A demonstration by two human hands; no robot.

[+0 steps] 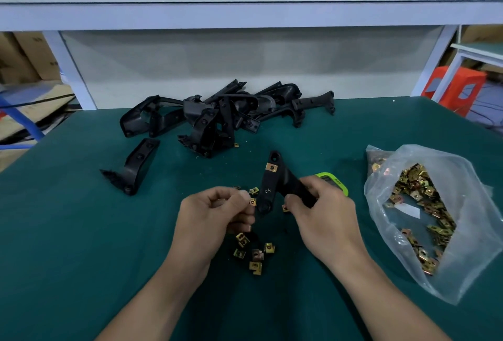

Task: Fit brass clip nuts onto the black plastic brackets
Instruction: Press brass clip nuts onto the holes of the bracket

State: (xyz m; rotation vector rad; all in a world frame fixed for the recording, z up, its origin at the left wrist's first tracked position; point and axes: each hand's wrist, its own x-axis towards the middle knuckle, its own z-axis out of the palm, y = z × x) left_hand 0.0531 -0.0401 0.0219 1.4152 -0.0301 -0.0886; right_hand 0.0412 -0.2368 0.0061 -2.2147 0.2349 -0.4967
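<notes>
right hand [324,212]: centre-right; fingers wrapped round one arm of the bracket [272,185], tipping it up so the free end faces the other hand
left hand [217,212]: centre; fingers curled in, thumb and forefinger pinching a clip nut [252,202] right at the bracket's lower end; guessing it slides on next
fitted nut [271,168]: already on the upper end
loose nuts [253,253]: scattered just below the hands; easy grabs
bag [422,204]: right edge, open; the refill
bracket pile [217,114]: upper centre, waiting
</notes>
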